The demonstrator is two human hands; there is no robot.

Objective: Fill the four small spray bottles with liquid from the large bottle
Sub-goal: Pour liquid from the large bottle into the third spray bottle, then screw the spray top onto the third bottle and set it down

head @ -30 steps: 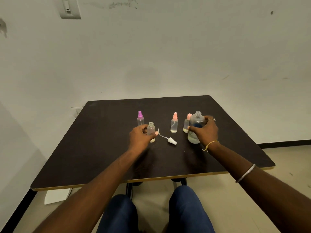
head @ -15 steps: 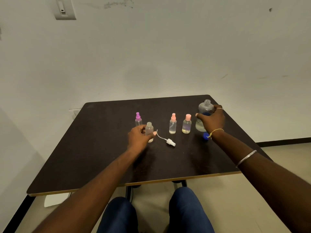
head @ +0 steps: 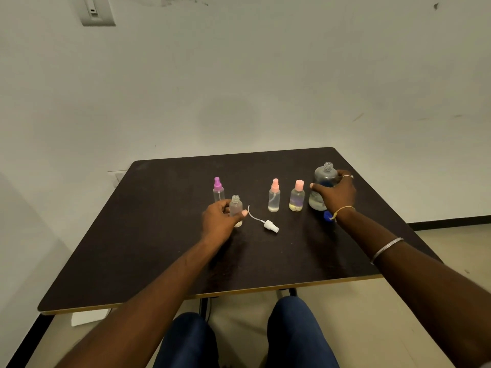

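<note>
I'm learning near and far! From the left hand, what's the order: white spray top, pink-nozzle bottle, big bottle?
1. White spray top, just right of the left hand.
2. Pink-nozzle bottle, mid-table.
3. Big bottle, far right, in the right hand.

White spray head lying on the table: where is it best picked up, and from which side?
Probably by its chunky cap end, pinched from above across its sides. The white spray head lies flat on the table, and its thin dip tube curves away toward the uncapped bottle, too slender to grip firmly.
</note>
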